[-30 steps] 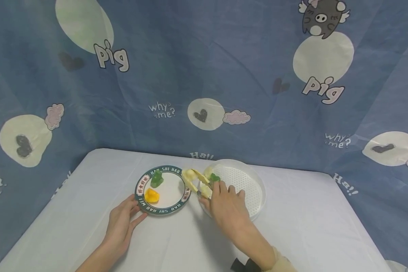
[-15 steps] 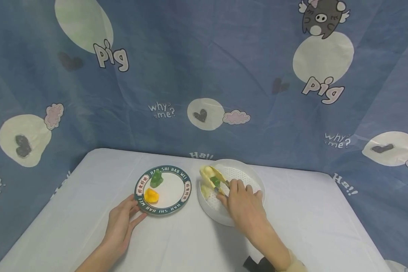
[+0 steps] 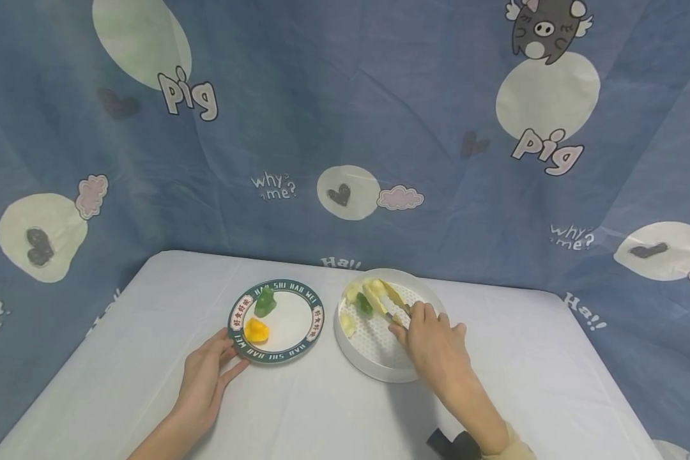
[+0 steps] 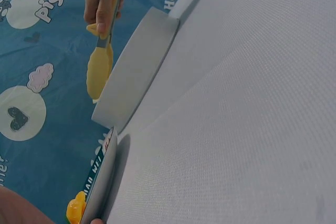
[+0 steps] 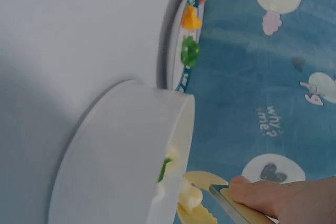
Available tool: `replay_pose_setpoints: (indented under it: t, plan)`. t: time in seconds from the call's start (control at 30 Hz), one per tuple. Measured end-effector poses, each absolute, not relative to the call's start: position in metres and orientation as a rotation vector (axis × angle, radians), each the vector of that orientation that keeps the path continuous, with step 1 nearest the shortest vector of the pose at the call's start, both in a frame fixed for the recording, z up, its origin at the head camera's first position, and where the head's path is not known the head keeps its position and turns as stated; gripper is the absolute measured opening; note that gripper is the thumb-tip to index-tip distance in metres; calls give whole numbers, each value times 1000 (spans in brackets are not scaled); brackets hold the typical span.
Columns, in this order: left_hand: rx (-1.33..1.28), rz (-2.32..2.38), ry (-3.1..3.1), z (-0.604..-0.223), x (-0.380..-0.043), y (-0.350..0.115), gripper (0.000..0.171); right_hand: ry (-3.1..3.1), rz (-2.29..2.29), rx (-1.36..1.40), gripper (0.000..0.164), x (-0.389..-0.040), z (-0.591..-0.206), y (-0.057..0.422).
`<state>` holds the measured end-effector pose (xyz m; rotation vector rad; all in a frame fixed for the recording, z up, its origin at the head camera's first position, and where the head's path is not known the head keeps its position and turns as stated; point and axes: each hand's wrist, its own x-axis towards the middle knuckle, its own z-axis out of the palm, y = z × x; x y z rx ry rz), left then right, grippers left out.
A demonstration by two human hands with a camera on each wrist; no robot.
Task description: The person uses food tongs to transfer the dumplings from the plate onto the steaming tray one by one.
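Note:
In my right hand (image 3: 437, 345) I grip yellow-headed tongs (image 3: 374, 300) with a metal handle, over the round white tray (image 3: 379, 374). The tong heads stand apart, with a pale cream piece (image 5: 190, 196) between them in the right wrist view. Inside the tray lie a green piece (image 3: 364, 305) and pale pieces (image 3: 347, 324) along its left side. My left hand (image 3: 201, 380) holds the left rim of a plate (image 3: 277, 358) with a green lettered border, fingers and thumb spread along the edge. On this plate sit a green piece (image 3: 265, 302) and an orange-yellow piece (image 3: 256, 331).
A white cloth (image 3: 299, 415) covers the table. Behind it hangs a blue printed curtain (image 3: 253, 128), close to the tray's far side. The tray has a raised wall and a dotted floor. Plate and tray stand side by side with a narrow gap.
My right hand has moved the tongs rightward, from the gap by the plate to over the tray, baring the green and pale pieces at its left. My left hand and the plate stay put.

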<state>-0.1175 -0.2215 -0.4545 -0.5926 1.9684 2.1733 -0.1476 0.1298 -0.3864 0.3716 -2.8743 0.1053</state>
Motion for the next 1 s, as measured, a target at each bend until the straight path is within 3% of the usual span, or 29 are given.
replay_pose_setpoints:
  t: [1.0]
  plan:
    - [-614, 2158, 1977, -453, -117, -219, 69, -2877, 125, 294, 50, -149, -389, 139]
